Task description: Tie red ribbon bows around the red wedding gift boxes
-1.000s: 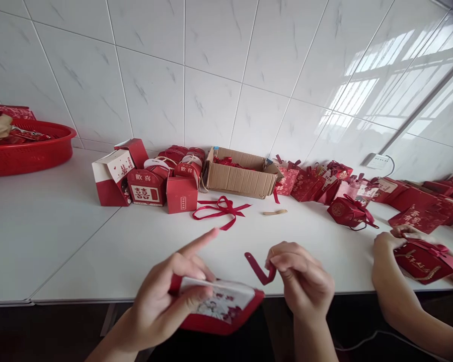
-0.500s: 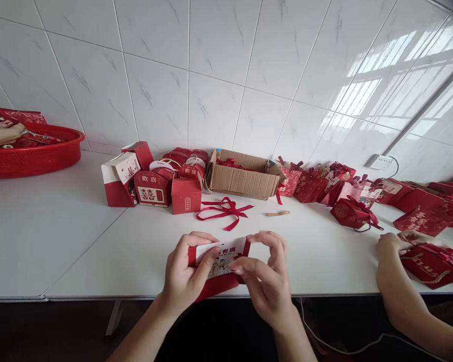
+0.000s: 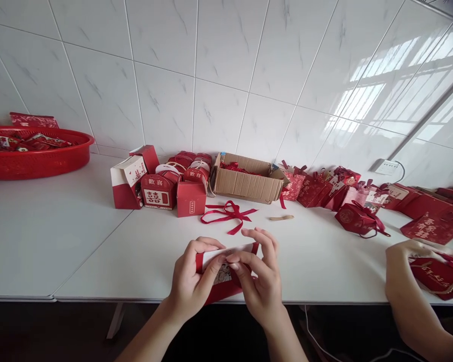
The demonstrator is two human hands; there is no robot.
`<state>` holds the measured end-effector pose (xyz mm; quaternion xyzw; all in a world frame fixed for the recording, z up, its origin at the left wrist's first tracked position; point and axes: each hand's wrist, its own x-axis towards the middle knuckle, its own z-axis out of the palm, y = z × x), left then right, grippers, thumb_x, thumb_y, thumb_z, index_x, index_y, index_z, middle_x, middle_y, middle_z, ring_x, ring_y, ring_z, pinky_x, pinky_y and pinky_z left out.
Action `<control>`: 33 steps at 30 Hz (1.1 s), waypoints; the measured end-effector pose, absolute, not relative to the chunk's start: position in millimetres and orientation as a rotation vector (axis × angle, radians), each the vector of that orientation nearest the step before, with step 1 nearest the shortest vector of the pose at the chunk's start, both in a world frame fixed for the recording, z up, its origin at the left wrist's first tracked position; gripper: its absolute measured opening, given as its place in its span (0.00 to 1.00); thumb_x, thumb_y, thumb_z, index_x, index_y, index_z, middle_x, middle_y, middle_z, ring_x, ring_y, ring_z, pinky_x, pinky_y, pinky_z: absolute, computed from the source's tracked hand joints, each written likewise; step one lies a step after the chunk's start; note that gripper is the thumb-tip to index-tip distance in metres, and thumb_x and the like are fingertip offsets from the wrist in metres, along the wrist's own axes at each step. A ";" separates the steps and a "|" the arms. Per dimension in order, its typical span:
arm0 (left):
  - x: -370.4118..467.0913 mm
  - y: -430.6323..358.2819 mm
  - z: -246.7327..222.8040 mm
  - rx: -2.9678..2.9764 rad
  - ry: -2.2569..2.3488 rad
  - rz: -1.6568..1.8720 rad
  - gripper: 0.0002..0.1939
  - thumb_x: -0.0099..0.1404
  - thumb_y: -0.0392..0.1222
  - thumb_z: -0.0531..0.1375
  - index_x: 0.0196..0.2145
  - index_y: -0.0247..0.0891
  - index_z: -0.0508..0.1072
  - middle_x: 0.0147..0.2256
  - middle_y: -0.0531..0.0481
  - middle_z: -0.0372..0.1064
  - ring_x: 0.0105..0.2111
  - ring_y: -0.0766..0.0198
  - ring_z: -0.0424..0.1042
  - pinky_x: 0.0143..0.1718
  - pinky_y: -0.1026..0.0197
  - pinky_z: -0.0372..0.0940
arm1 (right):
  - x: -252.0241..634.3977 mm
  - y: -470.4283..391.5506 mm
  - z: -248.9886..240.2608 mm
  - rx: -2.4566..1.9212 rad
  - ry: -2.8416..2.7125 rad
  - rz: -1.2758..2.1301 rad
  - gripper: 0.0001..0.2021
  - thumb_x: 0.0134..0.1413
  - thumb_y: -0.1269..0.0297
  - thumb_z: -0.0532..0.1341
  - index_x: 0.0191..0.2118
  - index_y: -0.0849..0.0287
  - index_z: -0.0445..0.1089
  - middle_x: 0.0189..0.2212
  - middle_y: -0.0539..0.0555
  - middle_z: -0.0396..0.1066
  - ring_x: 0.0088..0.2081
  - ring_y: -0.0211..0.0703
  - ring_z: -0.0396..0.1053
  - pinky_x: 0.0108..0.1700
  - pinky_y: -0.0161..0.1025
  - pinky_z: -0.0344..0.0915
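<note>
A red gift box (image 3: 223, 293) with a white printed upper face is held over the table's front edge. My left hand (image 3: 191, 276) is closed around its left side, with the thumb lying across the front. Against the white face, the thumb and forefinger of my right hand (image 3: 262, 284) are pinched together beside my left thumb tip. Whatever lies between those fingertips is too small to make out. The other right fingers are raised over the box's top right corner. Behind the hands, a loose red ribbon (image 3: 230, 216) and a short tan strip (image 3: 282, 217) lie on the table.
Several red gift boxes (image 3: 160, 193) stand back left of a cardboard box (image 3: 247, 185) with red ribbon inside. More red boxes (image 3: 358, 218) line the right. A red basket (image 3: 41, 163) sits far left. Another person's arm (image 3: 407, 296) handles a red box (image 3: 434, 276).
My right fingertips have moved up and left to meet my left thumb, covering more of the print. The other person's hand at the basket has mostly left view. The view has shifted slightly.
</note>
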<state>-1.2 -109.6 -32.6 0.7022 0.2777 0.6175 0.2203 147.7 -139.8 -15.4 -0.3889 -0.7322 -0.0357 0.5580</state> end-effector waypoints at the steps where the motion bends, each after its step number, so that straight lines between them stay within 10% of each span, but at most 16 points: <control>1: -1.3 -109.8 -32.4 1.941 0.765 1.705 0.06 0.64 0.32 0.56 0.38 0.39 0.63 0.35 0.48 0.70 0.36 0.64 0.73 0.37 0.62 0.68 | 147.0 -140.1 -16.0 -0.922 -1.715 -0.073 0.09 0.57 0.74 0.57 0.37 0.54 0.71 0.51 0.57 0.61 0.55 0.53 0.55 0.56 0.58 0.57; 28: -4.3 -114.9 -34.0 1.982 0.642 1.725 0.09 0.62 0.34 0.61 0.39 0.40 0.63 0.36 0.48 0.71 0.36 0.64 0.74 0.36 0.64 0.70 | 129.8 -144.2 -32.6 -0.922 -1.454 0.132 0.07 0.57 0.71 0.58 0.41 0.54 0.69 0.53 0.60 0.59 0.58 0.52 0.58 0.54 0.51 0.58; 33: -3.6 -119.3 -31.1 1.922 0.517 1.753 0.14 0.56 0.33 0.66 0.32 0.39 0.62 0.30 0.51 0.72 0.29 0.66 0.75 0.29 0.66 0.70 | 136.9 -144.2 -35.3 -0.821 -1.267 0.467 0.13 0.49 0.65 0.66 0.41 0.55 0.65 0.43 0.56 0.66 0.45 0.46 0.66 0.42 0.41 0.65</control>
